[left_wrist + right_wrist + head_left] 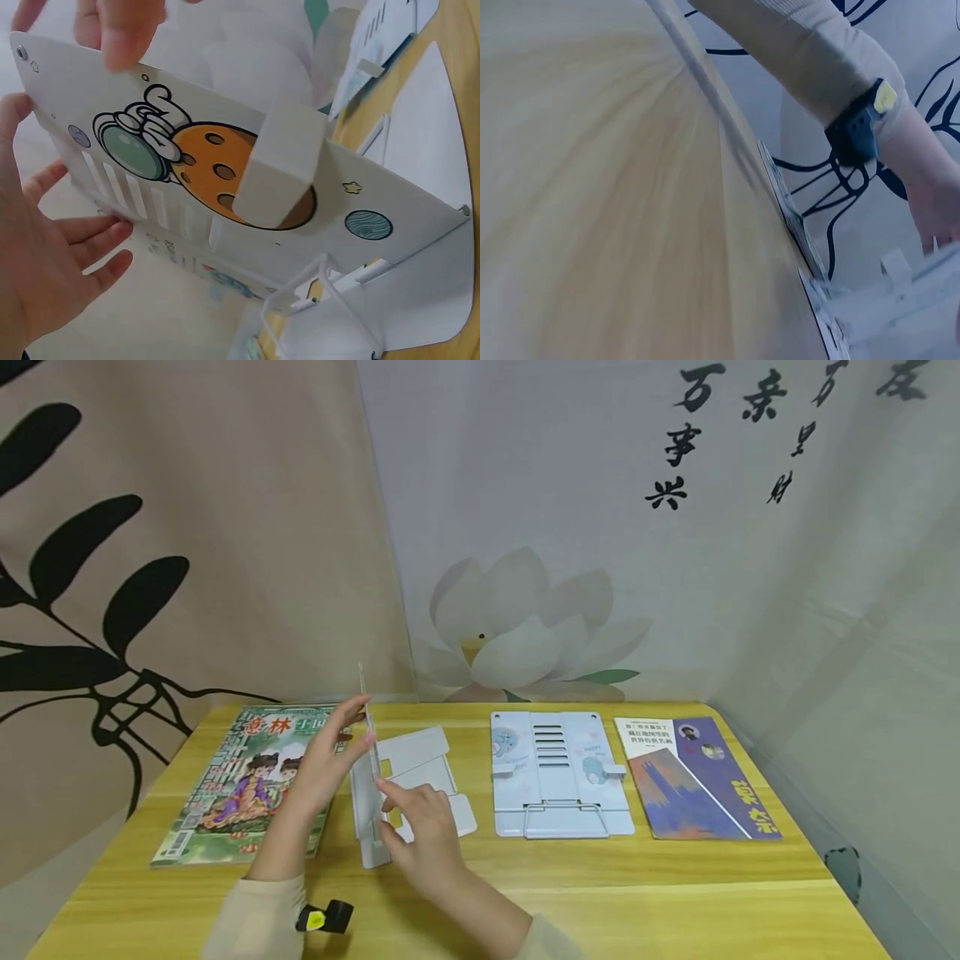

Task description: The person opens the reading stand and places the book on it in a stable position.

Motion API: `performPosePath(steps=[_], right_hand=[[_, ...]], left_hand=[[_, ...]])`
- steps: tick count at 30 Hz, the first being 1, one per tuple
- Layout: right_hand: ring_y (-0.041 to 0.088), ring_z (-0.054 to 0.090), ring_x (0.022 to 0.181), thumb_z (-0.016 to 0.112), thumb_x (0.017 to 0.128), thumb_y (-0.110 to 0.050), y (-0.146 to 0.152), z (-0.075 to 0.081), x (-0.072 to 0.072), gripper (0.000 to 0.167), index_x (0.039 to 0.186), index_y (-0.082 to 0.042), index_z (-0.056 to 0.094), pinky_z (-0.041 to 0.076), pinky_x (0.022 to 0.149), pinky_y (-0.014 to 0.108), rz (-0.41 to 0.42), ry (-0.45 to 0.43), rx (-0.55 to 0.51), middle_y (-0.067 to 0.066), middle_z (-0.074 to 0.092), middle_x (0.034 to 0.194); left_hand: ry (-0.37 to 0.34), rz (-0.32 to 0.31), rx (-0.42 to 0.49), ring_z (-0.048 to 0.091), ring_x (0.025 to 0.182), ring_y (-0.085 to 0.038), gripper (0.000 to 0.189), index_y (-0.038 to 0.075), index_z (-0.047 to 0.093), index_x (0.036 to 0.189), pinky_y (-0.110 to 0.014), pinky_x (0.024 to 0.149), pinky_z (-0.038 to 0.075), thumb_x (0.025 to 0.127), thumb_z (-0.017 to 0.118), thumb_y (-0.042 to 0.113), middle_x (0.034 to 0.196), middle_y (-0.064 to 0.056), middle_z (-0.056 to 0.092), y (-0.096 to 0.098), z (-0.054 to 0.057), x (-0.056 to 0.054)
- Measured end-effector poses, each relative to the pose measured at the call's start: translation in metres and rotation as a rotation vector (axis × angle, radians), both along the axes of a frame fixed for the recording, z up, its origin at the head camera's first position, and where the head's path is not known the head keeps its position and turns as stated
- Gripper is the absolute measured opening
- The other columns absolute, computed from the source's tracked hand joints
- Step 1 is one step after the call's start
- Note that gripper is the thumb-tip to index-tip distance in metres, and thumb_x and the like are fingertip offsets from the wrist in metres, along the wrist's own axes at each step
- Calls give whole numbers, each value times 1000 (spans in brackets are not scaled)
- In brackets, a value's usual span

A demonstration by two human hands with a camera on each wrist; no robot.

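A white book stand (420, 768) lies unfolded on the table, its back panel (247, 187) raised nearly upright. An astronaut and an orange cratered planet decorate that panel, which also has slots. At the panel's top edge, my left hand (322, 768) grips it, thumb and fingers around the edge. My right hand (427, 831) pinches the panel's near side edge with thumb and index finger. A white clip (281, 165) sticks out from the printed face, and a wire bracket (330, 300) stands near the hinge. The right wrist view shows the stand blurred at the lower right.
A green illustrated magazine (247, 793) lies left of the stand. To the right are a second book stand (562, 777), folded flat, and a purple-and-white book (701, 777). Behind the wooden table (637, 910) hangs a printed curtain (525, 485). A small black camera (326, 917) sits at the left wrist.
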State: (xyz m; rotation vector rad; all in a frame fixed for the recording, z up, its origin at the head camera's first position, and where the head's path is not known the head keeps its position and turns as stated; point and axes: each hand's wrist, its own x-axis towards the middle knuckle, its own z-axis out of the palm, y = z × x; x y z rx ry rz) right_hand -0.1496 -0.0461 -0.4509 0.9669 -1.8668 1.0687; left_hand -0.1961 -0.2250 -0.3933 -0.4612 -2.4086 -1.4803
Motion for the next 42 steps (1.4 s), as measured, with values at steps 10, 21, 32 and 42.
performPosePath(steps=[10, 21, 32, 42], right_hand=[[17, 56, 80, 78, 80, -12, 40, -26, -36, 29, 108, -14, 70, 42, 73, 28, -131, -497, 202, -3, 68, 90], [8, 46, 71, 80, 76, -14, 47, -40, -62, 13, 87, -16, 74, 38, 70, 26, -179, -664, 481, -12, 60, 72], [11, 50, 73, 76, 81, -18, 44, -49, -65, 7, 77, -18, 71, 37, 70, 29, -227, -584, 549, -11, 61, 73], [10, 48, 76, 70, 87, -15, 49, -61, -63, 5, 85, -15, 66, 35, 75, 32, -120, -620, 386, -10, 59, 77]], left_hand=[[-27, -41, 30, 36, 130, -37, 53, 13, 36, 147, -56, 99, 29, 96, 52, 16, 145, -18, 38, -4, 1, -1], [-21, -142, 85, 35, 128, -36, 52, 9, 38, 145, -56, 94, 33, 94, 47, 15, 145, -19, 37, -9, -5, -10], [-48, -172, 100, 36, 127, -35, 53, 10, 37, 146, -56, 92, 36, 95, 48, 16, 145, -18, 37, -5, -5, -14], [-47, -144, -3, 38, 125, -36, 52, 11, 40, 144, -58, 91, 37, 95, 52, 18, 140, -17, 43, 12, 0, -13]])
